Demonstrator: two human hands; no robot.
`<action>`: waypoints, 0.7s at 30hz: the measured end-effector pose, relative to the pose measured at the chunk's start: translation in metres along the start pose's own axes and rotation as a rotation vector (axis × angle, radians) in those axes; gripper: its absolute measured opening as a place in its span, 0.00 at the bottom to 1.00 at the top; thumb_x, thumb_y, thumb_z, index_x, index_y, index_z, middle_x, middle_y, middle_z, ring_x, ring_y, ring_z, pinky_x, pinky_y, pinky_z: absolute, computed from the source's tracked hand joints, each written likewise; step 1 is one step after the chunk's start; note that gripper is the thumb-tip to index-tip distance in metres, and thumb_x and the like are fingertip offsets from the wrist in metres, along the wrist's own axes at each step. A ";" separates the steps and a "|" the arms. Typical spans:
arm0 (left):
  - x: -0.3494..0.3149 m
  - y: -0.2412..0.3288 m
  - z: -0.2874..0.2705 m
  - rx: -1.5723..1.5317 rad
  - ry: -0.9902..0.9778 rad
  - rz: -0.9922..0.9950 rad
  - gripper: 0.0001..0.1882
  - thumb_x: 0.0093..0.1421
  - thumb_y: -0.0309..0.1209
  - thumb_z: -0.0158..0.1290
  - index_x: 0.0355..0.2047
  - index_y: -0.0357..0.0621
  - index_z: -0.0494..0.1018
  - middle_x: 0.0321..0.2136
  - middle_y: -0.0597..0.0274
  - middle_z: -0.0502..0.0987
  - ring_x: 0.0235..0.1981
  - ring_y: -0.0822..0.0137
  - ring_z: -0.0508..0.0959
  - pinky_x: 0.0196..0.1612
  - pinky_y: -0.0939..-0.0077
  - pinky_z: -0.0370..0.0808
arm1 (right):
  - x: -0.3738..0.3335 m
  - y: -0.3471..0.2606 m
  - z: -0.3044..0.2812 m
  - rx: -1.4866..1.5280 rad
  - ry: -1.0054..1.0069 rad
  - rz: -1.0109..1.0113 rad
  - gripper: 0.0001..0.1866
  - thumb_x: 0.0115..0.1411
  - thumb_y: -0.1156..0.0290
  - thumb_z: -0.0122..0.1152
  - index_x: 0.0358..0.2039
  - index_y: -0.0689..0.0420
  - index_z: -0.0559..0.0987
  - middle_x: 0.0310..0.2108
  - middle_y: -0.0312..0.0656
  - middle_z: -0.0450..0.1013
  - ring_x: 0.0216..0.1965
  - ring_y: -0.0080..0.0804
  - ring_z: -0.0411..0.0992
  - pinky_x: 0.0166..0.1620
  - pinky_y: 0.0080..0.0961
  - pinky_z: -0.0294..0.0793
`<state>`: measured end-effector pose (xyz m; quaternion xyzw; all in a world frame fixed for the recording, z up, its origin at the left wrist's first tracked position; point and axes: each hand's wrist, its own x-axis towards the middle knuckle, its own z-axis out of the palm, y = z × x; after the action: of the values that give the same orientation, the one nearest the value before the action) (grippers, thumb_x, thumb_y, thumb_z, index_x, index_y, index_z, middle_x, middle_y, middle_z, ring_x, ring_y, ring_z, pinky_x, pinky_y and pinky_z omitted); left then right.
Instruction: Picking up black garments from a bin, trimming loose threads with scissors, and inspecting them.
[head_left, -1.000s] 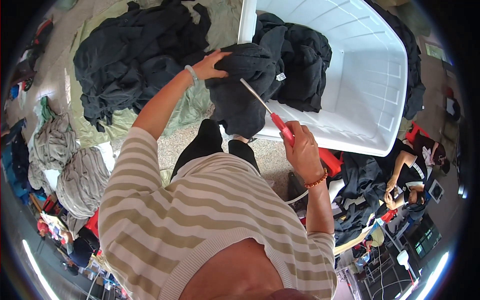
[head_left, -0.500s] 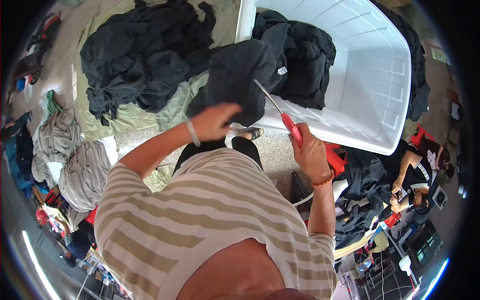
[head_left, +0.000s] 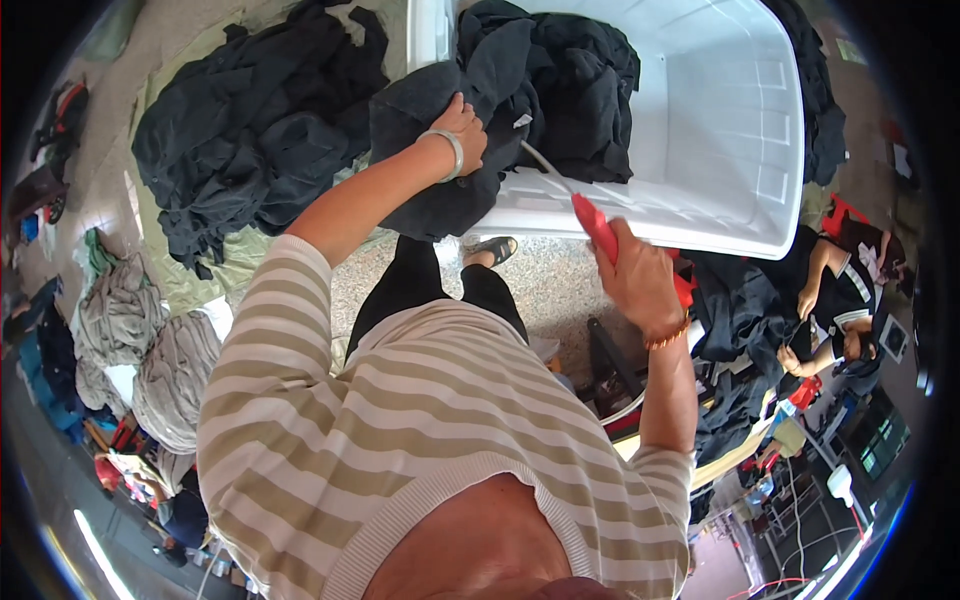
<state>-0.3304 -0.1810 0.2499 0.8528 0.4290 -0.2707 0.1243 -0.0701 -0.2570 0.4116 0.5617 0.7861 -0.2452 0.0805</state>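
My left hand (head_left: 464, 138) is on a black garment (head_left: 440, 210) draped over the near left edge of a white plastic tub (head_left: 690, 220). Its fingers curl into the cloth, and part of them is hidden. More black garments (head_left: 580, 90) lie inside the tub, with a small white label (head_left: 522, 121) showing. My right hand (head_left: 642, 278) grips a red-handled tool with a thin metal shaft (head_left: 594, 222), which looks like a screwdriver. The shaft points up and left toward the garments, and whether its tip touches cloth I cannot tell.
A large heap of black garments (head_left: 250, 150) lies on a green sheet (head_left: 215, 275) at the left. Grey cloth (head_left: 180, 375) is piled farther left. Dark clothes (head_left: 735, 310) lie at the right, where another person (head_left: 840, 290) works. My sandalled foot (head_left: 490, 252) stands beside the tub.
My left hand has moved up and right onto the black garment. My right hand has shifted slightly right and down with the tool. The tub and heap sit farther up and left in view.
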 end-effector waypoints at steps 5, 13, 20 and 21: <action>0.001 0.007 -0.001 0.018 0.040 0.044 0.27 0.59 0.49 0.49 0.49 0.40 0.72 0.53 0.51 0.69 0.61 0.53 0.61 0.64 0.50 0.49 | 0.057 0.034 0.009 -0.093 0.069 -0.004 0.14 0.60 0.60 0.55 0.37 0.57 0.70 0.23 0.56 0.74 0.29 0.58 0.73 0.32 0.49 0.72; -0.087 0.032 0.044 -0.360 0.761 -0.039 0.23 0.54 0.39 0.56 0.49 0.46 0.72 0.59 0.51 0.62 0.65 0.49 0.54 0.62 0.38 0.45 | -0.014 0.006 0.008 0.158 -0.354 -0.169 0.14 0.59 0.61 0.55 0.39 0.58 0.71 0.23 0.55 0.73 0.29 0.57 0.73 0.33 0.49 0.69; -0.089 0.063 0.141 -1.168 1.074 -0.498 0.53 0.50 0.34 0.65 0.66 0.35 0.41 0.63 0.39 0.50 0.65 0.51 0.52 0.65 0.66 0.51 | -0.032 -0.018 0.024 0.080 -0.319 -0.215 0.14 0.58 0.60 0.57 0.35 0.57 0.70 0.20 0.49 0.74 0.24 0.51 0.74 0.30 0.44 0.72; -0.082 0.059 0.154 -1.552 1.035 -0.471 0.53 0.50 0.34 0.65 0.65 0.34 0.41 0.62 0.42 0.53 0.63 0.54 0.56 0.64 0.67 0.54 | -0.033 -0.021 0.024 0.080 -0.335 -0.203 0.13 0.58 0.60 0.56 0.36 0.56 0.71 0.20 0.50 0.74 0.25 0.51 0.74 0.31 0.44 0.72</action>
<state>-0.3777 -0.3397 0.1689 0.4388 0.6506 0.4804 0.3915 -0.0814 -0.3015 0.4098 0.4334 0.8040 -0.3733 0.1628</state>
